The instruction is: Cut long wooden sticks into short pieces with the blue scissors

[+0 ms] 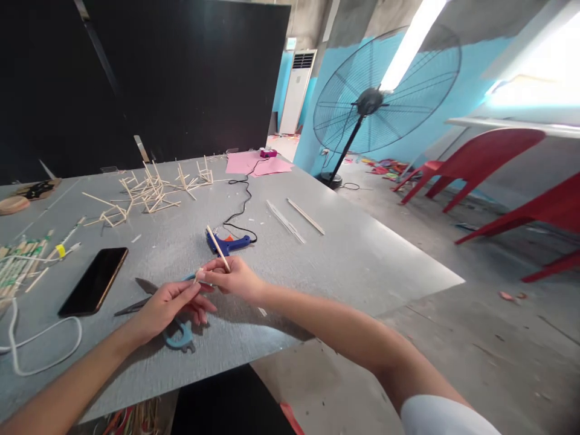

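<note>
My right hand (236,279) grips a thin wooden stick (217,246) that slants up and away. Its thumb and forefinger meet those of my left hand (179,302) at a small pale bit (199,275), too small to name. The left hand's other fingers are loosely spread. Beneath the left hand lie blue-handled scissors (181,337), blades apart and pointing left. Just beyond the hands, a blue glue gun (231,243) rests on its side on the grey table (344,260), partly behind the stick.
Stick frames (151,187) stand at the back left. A phone (95,281), a white cable (48,332) and bundled sticks (20,266) lie left. Clear glue sticks (285,221) and wooden sticks (306,216) lie right of the black cord (247,199). Pink paper (254,163) is behind.
</note>
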`<state>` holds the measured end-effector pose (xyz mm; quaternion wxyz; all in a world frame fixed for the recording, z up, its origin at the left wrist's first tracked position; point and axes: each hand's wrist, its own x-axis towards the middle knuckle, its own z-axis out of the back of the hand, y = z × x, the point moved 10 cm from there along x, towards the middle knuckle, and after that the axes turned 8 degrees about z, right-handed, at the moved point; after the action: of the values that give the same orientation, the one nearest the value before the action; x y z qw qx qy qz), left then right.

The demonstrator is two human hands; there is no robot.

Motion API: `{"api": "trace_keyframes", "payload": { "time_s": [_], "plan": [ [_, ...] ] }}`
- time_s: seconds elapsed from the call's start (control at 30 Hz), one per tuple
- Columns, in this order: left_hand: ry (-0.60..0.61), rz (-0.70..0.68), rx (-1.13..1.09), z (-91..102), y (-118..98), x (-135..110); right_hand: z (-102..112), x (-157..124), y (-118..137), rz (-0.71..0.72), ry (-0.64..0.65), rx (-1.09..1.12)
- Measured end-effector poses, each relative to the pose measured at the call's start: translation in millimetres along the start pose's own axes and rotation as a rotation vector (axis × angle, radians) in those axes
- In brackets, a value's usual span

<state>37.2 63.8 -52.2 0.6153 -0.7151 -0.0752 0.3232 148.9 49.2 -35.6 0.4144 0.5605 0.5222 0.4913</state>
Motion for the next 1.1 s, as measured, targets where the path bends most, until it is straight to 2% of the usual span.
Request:
{"api": "trace_keyframes", "payload": {
  "time_s": [0.07,0.13,0.2,0.27,0.3,0.33,0.4,0.47,0.53,0.67,0.8,0.97,1.1],
  "plan": [
    [0.009,-0.007,-0.011,-0.5,-0.2,-0.4,6.3,4.2,11.5,0.034,-0.010,-0.027],
    [0.027,-0.037,-0.043,-0.7,-4.0,-1.0,30.8,11.4,35.9,0.096,-0.074,-0.041],
    [0.025,-0.080,-0.062,1.8,-9.4,-1.2,75.3,17.3,73.6,0.203,-0.182,-0.078],
    [-0.014,-0.117,-0.058,7.9,-13.9,-0.7,129.9,18.6,109.5,0.259,-0.278,-0.119],
    [-0.040,-0.132,-0.052,11.5,-15.3,-0.3,161.6,16.4,123.2,0.225,-0.351,-0.284],
    [-0.063,-0.142,-0.045,14.8,-16.2,0.2,189.6,14.5,129.7,0.118,-0.374,-0.495],
    [-0.092,-0.154,-0.034,19.6,-16.4,1.1,237.0,8.4,137.4,-0.022,-0.380,-0.637],
    [-0.104,-0.159,-0.023,22.1,-15.7,1.9,274.9,0.2,131.8,-0.193,-0.372,-0.770],
    [-0.108,-0.166,-0.009,23.3,-15.1,2.3,303.0,-6.7,118.2,-0.363,-0.366,-0.899],
    [-0.117,-0.170,0.011,24.0,-14.4,2.4,332.5,-3.9,87.4,-0.606,-0.331,-1.077],
    [-0.120,-0.173,0.015,23.1,-15.1,1.0,343.5,11.3,71.0,-0.695,-0.302,-1.164],
    [-0.123,-0.182,0.029,21.7,-16.8,-1.1,347.7,25.5,72.5,-0.636,-0.348,-1.198],
    [-0.125,-0.186,0.023,21.0,-18.6,-2.8,351.8,27.2,90.2,-0.469,-0.468,-1.173]
  ]
}}
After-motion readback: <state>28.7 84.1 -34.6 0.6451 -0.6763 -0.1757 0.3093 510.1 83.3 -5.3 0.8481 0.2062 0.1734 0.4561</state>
